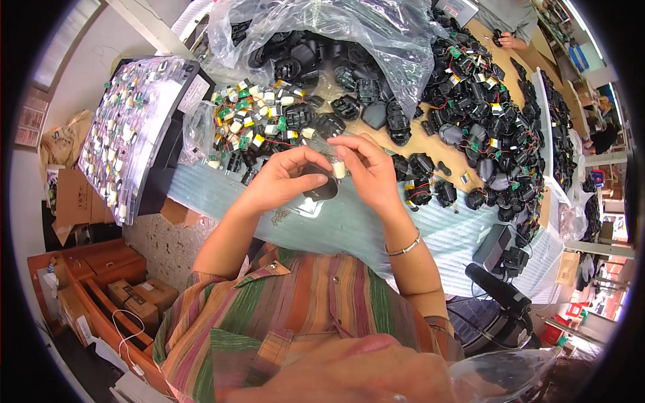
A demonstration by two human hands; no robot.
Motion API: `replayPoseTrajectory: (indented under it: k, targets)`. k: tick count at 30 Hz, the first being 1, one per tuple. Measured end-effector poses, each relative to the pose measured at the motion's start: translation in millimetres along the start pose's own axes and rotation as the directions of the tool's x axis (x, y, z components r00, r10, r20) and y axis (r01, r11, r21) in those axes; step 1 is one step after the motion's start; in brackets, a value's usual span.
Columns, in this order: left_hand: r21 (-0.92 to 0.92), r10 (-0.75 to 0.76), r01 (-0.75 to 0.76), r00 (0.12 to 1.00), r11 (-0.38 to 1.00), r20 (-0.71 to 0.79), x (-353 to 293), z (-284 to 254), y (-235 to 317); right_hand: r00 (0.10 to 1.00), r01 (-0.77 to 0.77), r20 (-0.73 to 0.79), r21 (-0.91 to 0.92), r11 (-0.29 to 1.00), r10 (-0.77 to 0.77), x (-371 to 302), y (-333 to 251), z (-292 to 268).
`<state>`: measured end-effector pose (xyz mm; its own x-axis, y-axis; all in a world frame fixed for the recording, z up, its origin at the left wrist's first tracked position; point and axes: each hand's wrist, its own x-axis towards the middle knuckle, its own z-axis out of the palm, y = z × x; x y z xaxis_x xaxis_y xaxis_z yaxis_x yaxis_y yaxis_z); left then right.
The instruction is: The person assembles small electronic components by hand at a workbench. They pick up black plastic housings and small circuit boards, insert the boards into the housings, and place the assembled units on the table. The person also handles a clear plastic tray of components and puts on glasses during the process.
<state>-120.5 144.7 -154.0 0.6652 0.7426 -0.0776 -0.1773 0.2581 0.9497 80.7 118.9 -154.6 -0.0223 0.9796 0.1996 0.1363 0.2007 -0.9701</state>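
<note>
Both hands meet over the front of the table. My left hand (289,178) is closed, thumb and forefinger curled around a dark, rounded plastic casing (322,191), partly hidden by the fingers. Beside it, my right hand (368,173) pinches a small whitish block-shaped part (338,170) between thumb and fingers. Just behind the fingertips lies a pile of small electronic parts (250,117), white blocks, green boards and batteries mixed together. Black plastic housings (346,107) sit beyond my hands, some close to the right hand's knuckles.
A slanted black-edged tray (138,127) full of small parts stands at left. Clear plastic sheeting (336,23) covers housings at the back. Wired black assemblies (480,127) heap up at right, near a black box (492,245). Another person's hand (512,41) holds a black part at the far right.
</note>
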Motion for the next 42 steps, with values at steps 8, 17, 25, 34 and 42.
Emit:
replayPoseTrajectory:
  k: [8,17,25,34,42]
  targets:
    - [-0.312,-0.116,0.059,0.979,0.948,-0.167,6,21,-20,0.979,-0.201,0.087,0.564,0.801,0.184,-31,27,-7]
    - [-0.559,-0.158,-0.041,0.94,0.828,-0.304,10,7,-25,0.849,-0.45,0.17,0.729,0.515,0.501,-31,7,-13]
    - [-0.351,-0.017,-0.127,0.925,0.928,-0.38,12,19,-24,0.942,-0.268,0.241,0.121,0.956,0.234,-37,-1,-9]
    - [-0.343,0.036,-0.134,0.96,0.93,-0.279,14,20,-25,0.991,-0.068,0.134,0.339,0.938,0.024,-33,-2,-11]
    - [-0.344,-0.044,-0.079,0.94,0.936,-0.337,13,29,-8,0.962,-0.271,0.141,0.617,0.739,0.235,-27,-3,-27]
